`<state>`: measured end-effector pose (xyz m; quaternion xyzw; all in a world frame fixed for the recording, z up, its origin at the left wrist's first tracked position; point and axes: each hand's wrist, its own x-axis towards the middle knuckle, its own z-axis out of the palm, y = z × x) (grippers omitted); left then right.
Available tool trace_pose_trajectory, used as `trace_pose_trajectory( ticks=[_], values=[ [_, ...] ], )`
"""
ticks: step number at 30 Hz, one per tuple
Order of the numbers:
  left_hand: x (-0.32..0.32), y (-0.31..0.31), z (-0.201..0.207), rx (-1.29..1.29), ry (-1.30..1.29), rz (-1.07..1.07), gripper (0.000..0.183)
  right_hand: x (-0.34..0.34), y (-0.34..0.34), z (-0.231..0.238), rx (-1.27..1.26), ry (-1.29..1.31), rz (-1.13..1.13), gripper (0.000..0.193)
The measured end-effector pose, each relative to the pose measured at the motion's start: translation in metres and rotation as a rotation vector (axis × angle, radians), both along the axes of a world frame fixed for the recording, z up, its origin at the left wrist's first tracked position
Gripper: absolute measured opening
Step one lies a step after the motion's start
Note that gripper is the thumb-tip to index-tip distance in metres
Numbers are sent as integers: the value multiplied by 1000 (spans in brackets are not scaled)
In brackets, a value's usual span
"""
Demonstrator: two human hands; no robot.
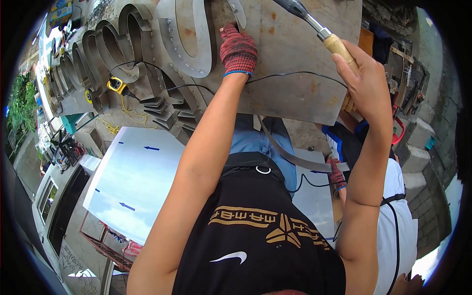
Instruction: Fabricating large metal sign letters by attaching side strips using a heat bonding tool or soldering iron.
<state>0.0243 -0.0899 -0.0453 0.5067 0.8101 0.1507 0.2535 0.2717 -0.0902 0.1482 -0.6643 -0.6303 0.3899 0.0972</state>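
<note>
Right fingers (346, 73) grip a wooden-handled tool (339, 48) while gloved left fingers (230, 33), hold unclear, apparently position curved metal (239, 14) just beyond, demanding steadiness next.

I count two red gloves (239, 54), one on me and one on a co-worker (405, 236), plus one wooden-handled tool (339, 47) and one U-shaped metal piece (189, 64). Also one yellow box (116, 84); the curved metal strips (147, 29) overlap too much to count, tbh.

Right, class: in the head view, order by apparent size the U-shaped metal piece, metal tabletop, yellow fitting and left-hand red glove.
Metal tabletop
U-shaped metal piece
Left-hand red glove
Yellow fitting
</note>
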Motion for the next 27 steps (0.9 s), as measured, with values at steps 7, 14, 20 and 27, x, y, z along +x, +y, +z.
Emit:
trace_pose_trajectory(
  ticks=[7, 14, 20, 27],
  values=[
    [7, 3, 3, -72, -16, 32, 39, 28, -26, -10, -14, 10, -177, 41],
    [3, -1, 1, -76, -7, 46, 42, 41, -32, -20, -104, 54, -209, 39],
    [6, 1, -1, -128, -44, 60, 39, 36, -33, -21, -144, 92, -210, 37],
    [6, 1, 1, -141, -73, 66, 39, 32, -30, -18, -134, 58, -185, 39]
  ],
)
